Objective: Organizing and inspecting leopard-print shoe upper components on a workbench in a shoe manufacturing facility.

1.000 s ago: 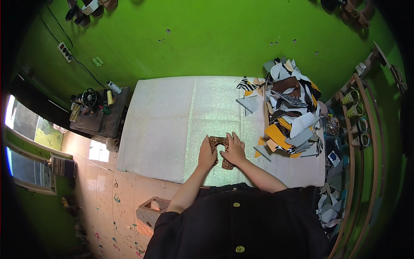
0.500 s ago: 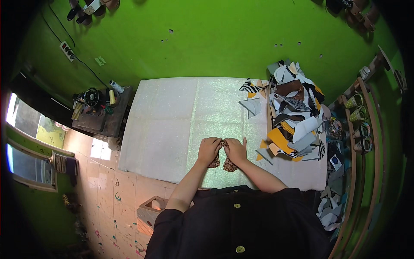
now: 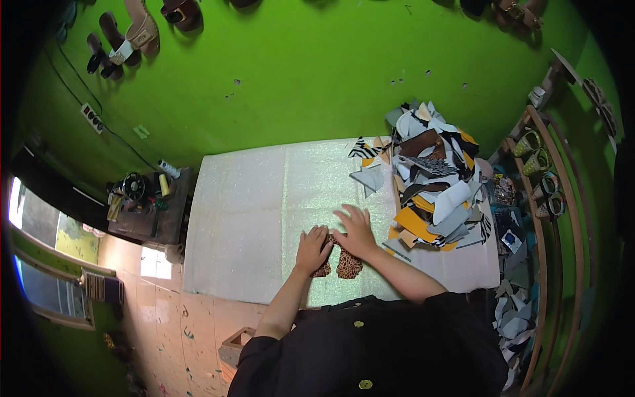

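Note:
A brown and black leopard-print piece of material (image 3: pixel 349 265), partly covered by my hands, lies near the front edge of the white-topped table. Two flared ends of it show below my hands, and a narrow part shows between them. My left hand (image 3: pixel 313 249) rests flat on its left part, fingers stretched out and thumb apart. Over the upper right part is my right hand (image 3: pixel 356 233), fingers spread, its thumb side close to or touching the material.
A heap of cut scraps (image 3: pixel 436 185) in grey, white, yellow and zebra print fills the table's right side. A shoe rack (image 3: pixel 529 155) stands at right. Further left is a dark sewing machine (image 3: pixel 135 188) on a small table. A wooden box (image 3: pixel 231 347) sits below the table's front edge.
My right hand has loosened and spread its fingers; my left fingers have flattened over the leopard-print piece. The view has tilted up, showing more sandals on the wall.

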Demonstrator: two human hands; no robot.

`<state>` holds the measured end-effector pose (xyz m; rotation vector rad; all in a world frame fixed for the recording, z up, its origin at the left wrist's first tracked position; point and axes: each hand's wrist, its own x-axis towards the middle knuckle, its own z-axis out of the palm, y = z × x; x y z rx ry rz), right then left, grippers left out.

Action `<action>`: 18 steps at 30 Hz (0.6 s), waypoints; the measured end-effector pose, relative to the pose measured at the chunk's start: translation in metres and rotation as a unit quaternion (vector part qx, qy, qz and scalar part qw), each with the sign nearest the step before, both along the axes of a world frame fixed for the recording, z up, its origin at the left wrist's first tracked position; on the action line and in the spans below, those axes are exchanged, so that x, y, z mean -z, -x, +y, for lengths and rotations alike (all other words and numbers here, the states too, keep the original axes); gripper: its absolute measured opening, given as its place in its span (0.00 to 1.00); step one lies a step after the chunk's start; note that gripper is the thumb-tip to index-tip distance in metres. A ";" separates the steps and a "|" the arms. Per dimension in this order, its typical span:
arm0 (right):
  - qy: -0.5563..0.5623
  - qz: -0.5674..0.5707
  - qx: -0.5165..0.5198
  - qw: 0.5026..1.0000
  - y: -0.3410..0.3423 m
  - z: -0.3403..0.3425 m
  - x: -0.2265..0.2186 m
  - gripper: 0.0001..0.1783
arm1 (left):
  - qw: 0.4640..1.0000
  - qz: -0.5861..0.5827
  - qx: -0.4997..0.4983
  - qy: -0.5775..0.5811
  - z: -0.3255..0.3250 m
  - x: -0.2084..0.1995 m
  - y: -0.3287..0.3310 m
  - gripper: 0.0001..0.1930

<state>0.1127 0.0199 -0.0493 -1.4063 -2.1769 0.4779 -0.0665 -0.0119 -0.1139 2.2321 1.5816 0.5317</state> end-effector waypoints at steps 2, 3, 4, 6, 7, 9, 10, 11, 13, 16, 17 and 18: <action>-0.093 0.087 0.027 0.992 -0.020 0.018 -0.050 0.20 | 0.998 -0.016 -0.050 -0.047 0.003 -0.006 -0.004 0.26; -0.146 0.120 0.041 0.981 -0.036 0.031 -0.068 0.17 | 0.996 -0.038 -0.058 -0.055 0.005 -0.011 -0.005 0.25; -0.197 0.153 0.049 0.967 -0.053 0.046 -0.085 0.14 | 0.996 -0.038 -0.060 -0.059 0.006 -0.016 -0.007 0.25; -0.303 0.124 0.136 0.935 -0.089 0.081 -0.121 0.11 | 0.986 -0.077 -0.100 -0.106 0.006 -0.026 -0.013 0.22; -0.284 0.074 0.196 0.936 -0.112 0.100 -0.130 0.11 | 0.986 -0.077 -0.099 -0.109 0.006 -0.031 -0.016 0.22; -0.213 -0.034 0.289 0.933 -0.154 0.131 -0.139 0.11 | 0.984 -0.079 -0.108 -0.120 0.008 -0.040 -0.022 0.19; -0.161 -0.092 0.322 0.928 -0.173 0.144 -0.136 0.11 | 0.983 -0.081 -0.108 -0.123 0.009 -0.043 -0.024 0.19; -0.119 -0.137 0.349 0.919 -0.192 0.157 -0.123 0.12 | 0.981 -0.087 -0.111 -0.132 0.009 -0.045 -0.025 0.17; -0.019 -0.193 0.386 0.902 -0.211 0.171 -0.107 0.17 | 0.977 -0.098 -0.121 -0.146 0.009 -0.048 -0.025 0.15; 0.004 -0.165 0.326 0.931 -0.222 0.172 -0.090 0.18 | 0.975 -0.103 -0.126 -0.150 0.006 -0.053 -0.027 0.13; -0.001 -0.168 0.321 0.932 -0.222 0.171 -0.086 0.18 | 0.976 -0.105 -0.117 -0.153 0.004 -0.055 -0.026 0.12; -0.025 -0.156 0.332 0.930 -0.223 0.170 -0.082 0.16 | 0.976 -0.106 -0.108 -0.156 0.002 -0.056 -0.026 0.10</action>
